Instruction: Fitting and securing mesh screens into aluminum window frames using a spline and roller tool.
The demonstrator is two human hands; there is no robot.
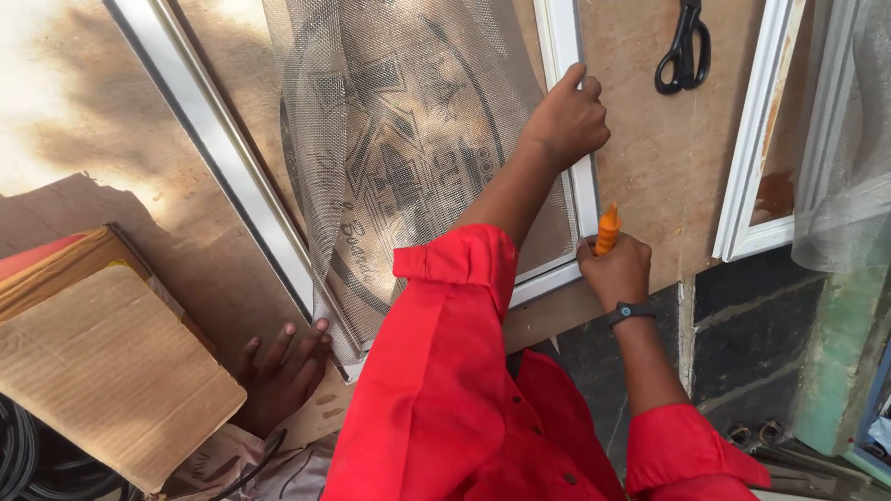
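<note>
Left hand (568,119) is pressed on the right rail of the white frame (585,190), fingers curled over it, pinning the mesh (408,158) that's draped across the frame. Right hand (616,271) is fisted around an orange tool (606,229), tip up, right at the frame's near right corner. All of it lies on a brown board (650,139). Black scissors (684,48) sit near the board's far edge. Another person's hand (278,371) rests by the frame's near left corner, beside some cardboard (102,371).
</note>
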